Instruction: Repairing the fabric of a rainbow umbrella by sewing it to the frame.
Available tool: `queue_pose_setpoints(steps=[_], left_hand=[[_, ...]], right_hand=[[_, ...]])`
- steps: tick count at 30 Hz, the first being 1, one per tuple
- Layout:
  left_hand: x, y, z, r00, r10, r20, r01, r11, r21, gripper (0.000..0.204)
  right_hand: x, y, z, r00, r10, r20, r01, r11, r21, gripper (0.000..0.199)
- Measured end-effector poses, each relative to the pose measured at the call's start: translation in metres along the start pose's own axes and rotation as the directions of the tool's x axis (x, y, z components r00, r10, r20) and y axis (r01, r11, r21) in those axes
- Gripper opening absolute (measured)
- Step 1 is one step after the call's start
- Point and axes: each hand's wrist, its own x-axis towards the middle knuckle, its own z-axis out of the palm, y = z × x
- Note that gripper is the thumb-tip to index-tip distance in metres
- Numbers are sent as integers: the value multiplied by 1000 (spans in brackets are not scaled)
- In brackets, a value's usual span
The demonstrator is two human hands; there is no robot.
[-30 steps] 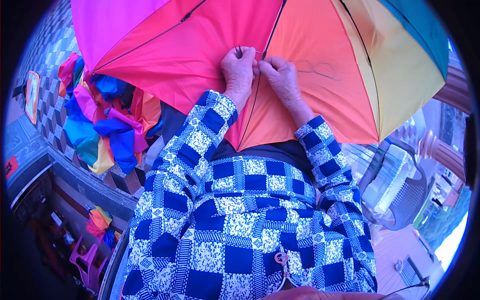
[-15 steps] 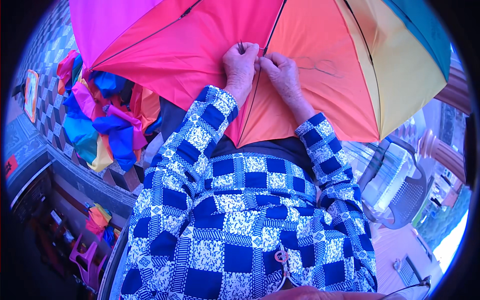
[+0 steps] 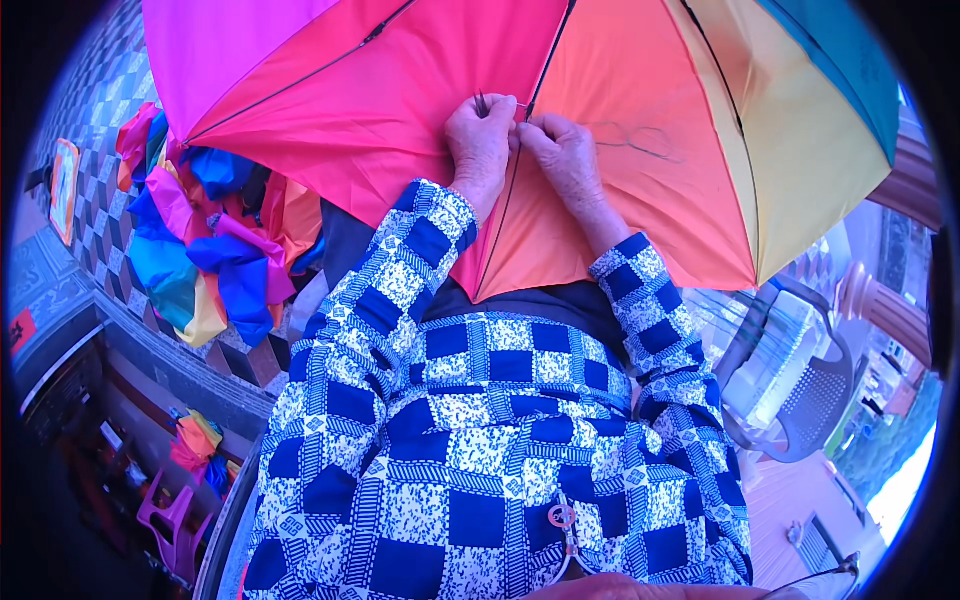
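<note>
An open umbrella (image 3: 420, 110) with magenta, pink, orange, yellow and teal panels lies over my lap, its inner side with the dark ribs toward me. My left hand (image 3: 478, 145) is closed, and a small dark tool with thin pointed tips (image 3: 482, 104) sticks up from its fist. Thumb and forefinger of that hand meet beside a rib joint (image 3: 529, 110) on the seam between the pink and orange panels. My right hand (image 3: 568, 165) pinches at the same rib, just right of the left fingertips. Whatever lies between its fingers is too small to make out.
A heap of colourful umbrella cloth (image 3: 225, 240) lies on the patterned tile floor at the left. Beyond the umbrella's right edge stands a grey plastic chair (image 3: 815, 400). A pink plastic chair (image 3: 170, 525) is at the lower left, near more coloured cloth (image 3: 197, 445).
Both hands and the umbrella have shifted slightly toward me. The fingers keep nearly the same pinch at the rib joint.
</note>
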Motion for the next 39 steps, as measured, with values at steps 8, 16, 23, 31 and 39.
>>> queue_pose_setpoints(steps=[8,16,23,31,39], left_hand=[[0,0,-1,999,-4,-32,1,996,-84,9],[-3,0,2,996,39,-81,-47,994,-97,10],[-3,-1,3,993,88,-80,-96,990,-100,10],[-4,6,3,999,25,-31,-29,989,-146,9],[1,0,3,1000,26,-8,-27,997,-78,9]], right_hand=[[-1,-6,1,998,52,22,-53,997,53,27],[-5,-16,8,987,152,-54,-141,976,166,24],[-3,-13,9,985,143,-95,-135,987,82,23],[-4,-4,8,991,60,-117,-43,989,140,19],[-5,-4,9,990,66,-121,-42,981,188,18]])
